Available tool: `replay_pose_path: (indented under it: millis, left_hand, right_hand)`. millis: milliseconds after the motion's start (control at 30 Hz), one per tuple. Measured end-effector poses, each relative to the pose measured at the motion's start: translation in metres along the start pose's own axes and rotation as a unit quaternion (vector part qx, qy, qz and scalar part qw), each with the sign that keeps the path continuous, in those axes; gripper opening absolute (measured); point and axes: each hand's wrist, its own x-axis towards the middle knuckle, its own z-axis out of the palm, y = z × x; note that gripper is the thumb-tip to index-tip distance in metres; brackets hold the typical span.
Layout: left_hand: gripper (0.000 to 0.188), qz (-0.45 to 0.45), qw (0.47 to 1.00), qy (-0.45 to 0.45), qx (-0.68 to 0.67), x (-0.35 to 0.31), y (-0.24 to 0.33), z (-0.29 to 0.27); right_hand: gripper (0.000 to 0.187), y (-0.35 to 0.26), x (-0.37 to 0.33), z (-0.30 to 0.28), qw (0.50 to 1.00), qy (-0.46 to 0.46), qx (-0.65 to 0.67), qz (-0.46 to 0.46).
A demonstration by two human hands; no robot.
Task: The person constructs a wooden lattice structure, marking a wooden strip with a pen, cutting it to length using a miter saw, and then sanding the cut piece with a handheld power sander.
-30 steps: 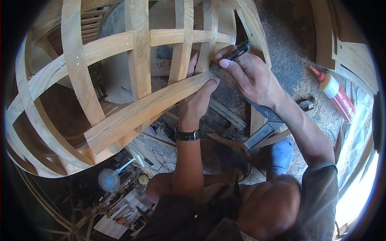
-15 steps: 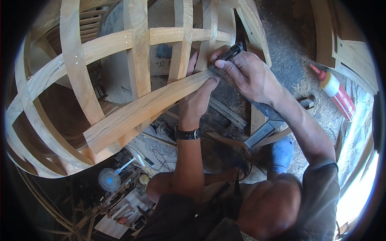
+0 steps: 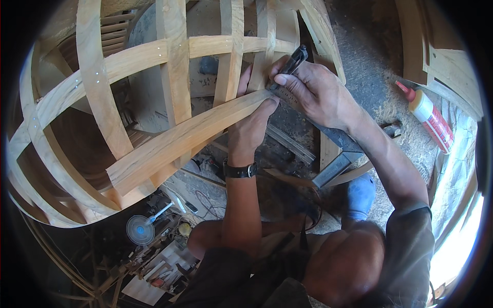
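A curved wooden strip (image 3: 190, 138) lies slantwise across the near side of a slatted wooden frame (image 3: 136, 57). My left hand (image 3: 251, 123), with a dark strap at the wrist, is closed around the strip's right end, thumb along its near edge and fingers partly hidden behind it. My right hand (image 3: 321, 95) pinches a dark pen (image 3: 295, 59) right at that end; its tip is hidden by the fingers. A try square (image 3: 338, 168) extends from beneath my right hand, its blade reaching toward the strip's end, though my hand covers part of it.
A glue bottle (image 3: 431, 120) with a red nozzle lies on the dusty floor to the right. A small fan (image 3: 140, 229) and scattered tools stand at the lower left. Wooden parts (image 3: 452, 66) rise at the upper right. My knee and blue-covered foot (image 3: 361, 197) are close below.
The pen has tipped slightly more upright, its upper end shifting a little up and left. My right hand has moved with it only slightly; the left hand and the strip hold still.
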Motion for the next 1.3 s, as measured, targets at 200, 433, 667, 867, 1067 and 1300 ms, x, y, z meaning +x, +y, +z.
replay_pose_path:
  millis: [200, 433, 667, 867, 1067, 1300]
  left_hand:
    - [0.073, 0.026, 1.0, -0.009, 0.011, 0.001, -0.01, -0.004]
    - [0.072, 0.024, 0.999, -0.003, 0.042, 0.001, -0.007, -0.004]
    - [0.043, -0.028, 0.999, 0.014, 0.019, -0.001, -0.003, -0.001]
    - [0.06, -0.02, 0.999, 0.039, -0.019, -0.004, -0.005, 0.0]
    - [0.051, 0.077, 0.977, 0.145, 0.137, -0.026, -0.003, 0.016]
    - [0.041, 0.146, 0.952, 0.233, 0.135, -0.072, -0.015, 0.031]
  right_hand:
    - [0.022, 0.005, -0.001, 0.003, 1.0, 0.018, 0.01, -0.017]
    - [0.021, 0.006, 0.0, 0.0, 0.999, 0.028, 0.014, -0.041]
    - [0.019, 0.0, -0.012, -0.006, 0.993, 0.068, 0.099, -0.009]
    - [0.023, -0.004, -0.032, -0.023, 0.999, -0.013, 0.026, 0.02]
    - [0.03, -0.01, -0.049, -0.036, 0.996, 0.055, -0.047, 0.048]
    - [0.031, -0.01, -0.09, -0.045, 0.988, 0.098, -0.056, 0.109]
